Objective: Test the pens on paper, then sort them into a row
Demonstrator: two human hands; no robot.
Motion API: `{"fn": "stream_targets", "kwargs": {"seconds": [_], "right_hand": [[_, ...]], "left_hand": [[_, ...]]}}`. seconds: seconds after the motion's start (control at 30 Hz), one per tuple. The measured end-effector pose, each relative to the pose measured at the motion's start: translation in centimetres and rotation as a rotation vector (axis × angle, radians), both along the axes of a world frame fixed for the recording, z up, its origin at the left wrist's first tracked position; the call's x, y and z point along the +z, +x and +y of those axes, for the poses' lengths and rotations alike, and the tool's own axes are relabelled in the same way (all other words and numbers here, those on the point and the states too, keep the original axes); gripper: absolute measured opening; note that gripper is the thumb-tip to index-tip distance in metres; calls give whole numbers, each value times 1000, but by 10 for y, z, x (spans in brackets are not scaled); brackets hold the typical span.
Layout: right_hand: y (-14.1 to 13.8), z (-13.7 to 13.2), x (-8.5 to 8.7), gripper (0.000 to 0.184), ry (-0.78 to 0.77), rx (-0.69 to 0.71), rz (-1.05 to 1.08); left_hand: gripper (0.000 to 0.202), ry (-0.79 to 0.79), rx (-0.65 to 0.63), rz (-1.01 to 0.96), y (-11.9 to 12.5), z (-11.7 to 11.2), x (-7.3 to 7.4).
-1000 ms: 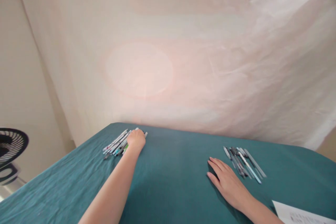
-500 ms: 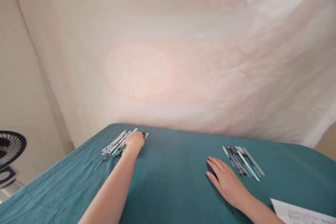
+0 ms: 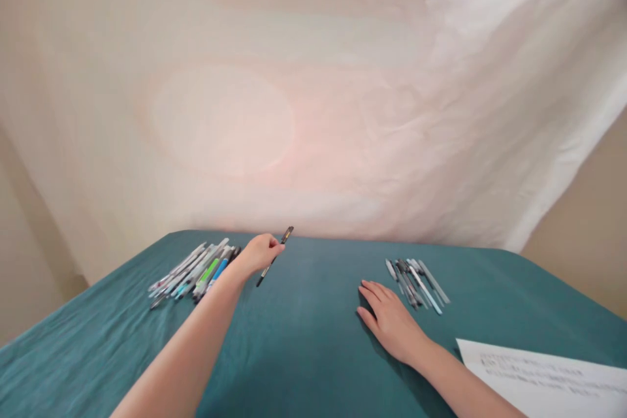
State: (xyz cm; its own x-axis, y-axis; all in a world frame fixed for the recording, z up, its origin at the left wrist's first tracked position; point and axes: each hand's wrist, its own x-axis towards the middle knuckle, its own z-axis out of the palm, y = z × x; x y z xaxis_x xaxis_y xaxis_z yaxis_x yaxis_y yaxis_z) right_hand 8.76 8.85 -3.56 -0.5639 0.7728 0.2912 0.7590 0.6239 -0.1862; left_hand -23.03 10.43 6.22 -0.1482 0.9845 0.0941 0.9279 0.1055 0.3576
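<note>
My left hand [image 3: 258, 253] is closed on a dark pen [image 3: 274, 256], held tilted just above the teal tablecloth [image 3: 304, 339]. It is just right of a pile of several pens [image 3: 193, 269], mostly white and grey, with a green and a blue one. My right hand [image 3: 389, 319] lies flat on the cloth with its fingers stretched out, holding nothing. Beside its fingertips lies a second, smaller group of several grey and dark pens [image 3: 416, 281].
A white printed sheet of paper [image 3: 539, 379] lies at the table's near right corner. A pale wrinkled cloth backdrop [image 3: 304, 111] hangs behind the table's far edge. Beige wall shows at the right and lower left.
My left hand has lifted a dark pen out of the left pile and moved right with it. The view has shifted right, so the fan at the left is out of sight.
</note>
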Motion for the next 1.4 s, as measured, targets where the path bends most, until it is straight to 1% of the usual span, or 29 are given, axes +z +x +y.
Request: {"fn": "stream_targets", "kwargs": {"seconds": [0.1,0.17,0.23,0.3,0.37,0.47,0.53,0.6,0.67,0.73,0.83,0.93,1.03,1.13,1.27,1.4], "right_hand": [[0,-1,3,45,-5,-5,16],[0,-1,4,44,-2,-11,27],[0,-1,5,44,3,-15,38],[0,-1,5,43,8,-13,46],[1,-2,5,42,11,-9,57],[1,-3,7,40,-2,-1,102],[0,-3,8,39,-42,15,188],[0,-1,10,37,-134,24,367],[-2,4,12,37,-278,10,648],[-3,9,13,41,-446,-15,953],[-2,18,14,45,-692,-46,1307],[0,22,13,42,-879,-87,1511],[2,22,12,34,-933,-74,1575],[0,19,12,33,-919,-26,1516],[-2,15,11,35,-868,-8,1398],[-2,15,9,35,-815,-49,1336]], "left_hand": [[30,64,-233,-252,45,-10,7],[31,-13,-369,-504,74,-20,7],[32,-150,-442,-788,99,-28,3],[30,-255,-460,-1021,118,-33,-5],[29,-287,-454,-1211,131,-35,-15],[23,-292,-373,-1408,143,-32,-31],[18,-298,-306,-1500,149,-27,-40],[13,-305,-233,-1552,156,-24,-48],[11,-302,-154,-1562,165,-23,-55],[10,-306,-104,-1562,176,-24,-61],[14,-346,-118,-1590,193,-29,-67],[21,-336,-159,-1584,207,-34,-71],[28,-288,-191,-1563,213,-37,-73],[33,-253,-231,-1567,212,-37,-76],[36,-298,-241,-1528,206,-38,-78],[35,-342,-217,-1528,204,-40,-76]]}}
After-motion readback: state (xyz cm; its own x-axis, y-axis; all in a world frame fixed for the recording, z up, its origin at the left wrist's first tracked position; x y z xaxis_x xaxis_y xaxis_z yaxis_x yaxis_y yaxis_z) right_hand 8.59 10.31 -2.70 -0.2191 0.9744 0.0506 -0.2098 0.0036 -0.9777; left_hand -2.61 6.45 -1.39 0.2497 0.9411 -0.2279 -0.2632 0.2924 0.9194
